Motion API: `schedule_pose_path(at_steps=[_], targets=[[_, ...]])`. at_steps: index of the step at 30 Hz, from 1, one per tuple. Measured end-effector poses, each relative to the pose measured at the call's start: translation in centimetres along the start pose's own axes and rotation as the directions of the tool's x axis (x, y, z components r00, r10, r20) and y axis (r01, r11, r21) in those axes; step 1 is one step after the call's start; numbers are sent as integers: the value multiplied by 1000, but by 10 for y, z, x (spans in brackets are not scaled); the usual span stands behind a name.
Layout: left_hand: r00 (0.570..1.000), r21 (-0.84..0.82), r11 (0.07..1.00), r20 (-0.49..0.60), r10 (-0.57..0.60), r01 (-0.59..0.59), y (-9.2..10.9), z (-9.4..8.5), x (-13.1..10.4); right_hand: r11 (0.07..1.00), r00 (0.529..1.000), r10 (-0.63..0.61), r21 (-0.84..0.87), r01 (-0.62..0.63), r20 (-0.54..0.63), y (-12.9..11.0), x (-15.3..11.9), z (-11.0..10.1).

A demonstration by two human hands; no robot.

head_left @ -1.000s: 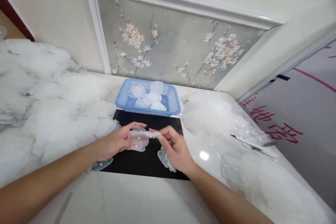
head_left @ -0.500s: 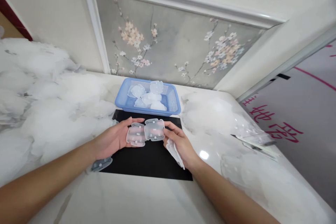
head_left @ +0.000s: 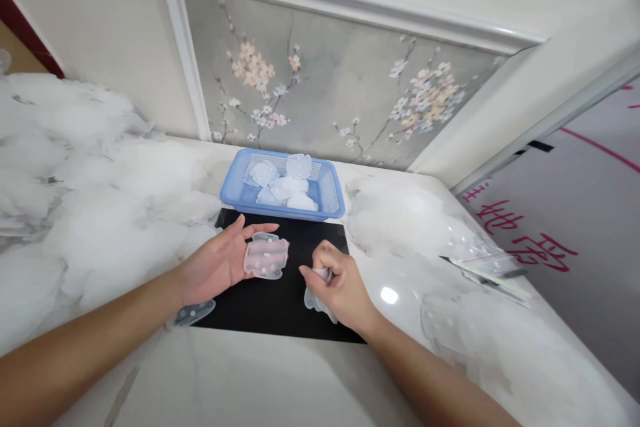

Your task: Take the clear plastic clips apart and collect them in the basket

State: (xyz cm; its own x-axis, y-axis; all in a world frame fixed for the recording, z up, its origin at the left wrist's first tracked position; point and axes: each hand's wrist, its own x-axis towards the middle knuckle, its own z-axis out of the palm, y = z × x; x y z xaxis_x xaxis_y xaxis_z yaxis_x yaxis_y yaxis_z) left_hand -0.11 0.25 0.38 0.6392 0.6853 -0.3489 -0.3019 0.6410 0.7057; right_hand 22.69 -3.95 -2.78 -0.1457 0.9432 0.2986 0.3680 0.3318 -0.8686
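My left hand [head_left: 220, 267] is palm up above the black mat [head_left: 280, 310], with a translucent scalloped piece [head_left: 267, 256] lying across its fingers. Small white dots show on that piece. To the right, my right hand [head_left: 340, 283] has its fingers curled around translucent pieces [head_left: 316, 303], which stick out below the palm. How many it holds I cannot tell. Another translucent piece [head_left: 196, 313] lies at the mat's lower left corner, under my left wrist.
Behind the mat stands a blue basket [head_left: 283, 212] with several translucent pieces inside. A big heap of white translucent pieces [head_left: 125, 213] covers the left side. More piles [head_left: 400, 213] and plastic bags lie on the right of the white table [head_left: 240, 373].
My right hand has drawn back from my left, its fingers now more curled. Two pieces showed side by side between the hands before; now one rests on my left fingers.
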Motion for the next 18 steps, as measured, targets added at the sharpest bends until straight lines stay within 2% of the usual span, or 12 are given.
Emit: schedule_pose_path(at_steps=[4,7,9,11,12,13,14,15,17,18], targets=[[1000,-2,1000,26,-14,14,0,5,-2,986,992,-102,-126,111,71,4,-5,7],[999,41,999,45,-21,20,-5,9,-3,973,975,-187,-115,200,120,7,-7,11],[998,123,992,56,-29,21,-6,10,-3,974,973,-213,-57,219,93,8,-8,12],[999,327,945,27,17,-25,-2,9,-3,990,991,-130,57,129,23,7,-6,11],[997,481,874,3,71,-63,4,7,-4,989,999,-38,145,36,8,7,-5,10],[991,643,760,-5,133,-99,11,4,-7,965,997,73,251,-75,18,6,-3,10],[981,794,596,1,195,-119,20,1,-11,914,982,182,358,-191,58,6,-2,9],[978,893,434,35,204,-122,31,-2,-16,844,955,271,448,-295,117,6,0,8],[995,973,208,90,41,-97,50,-7,-30,709,899,373,554,-436,231,6,2,7],[996,986,140,93,-2,-92,56,-10,-38,662,878,397,580,-476,268,6,3,6]])
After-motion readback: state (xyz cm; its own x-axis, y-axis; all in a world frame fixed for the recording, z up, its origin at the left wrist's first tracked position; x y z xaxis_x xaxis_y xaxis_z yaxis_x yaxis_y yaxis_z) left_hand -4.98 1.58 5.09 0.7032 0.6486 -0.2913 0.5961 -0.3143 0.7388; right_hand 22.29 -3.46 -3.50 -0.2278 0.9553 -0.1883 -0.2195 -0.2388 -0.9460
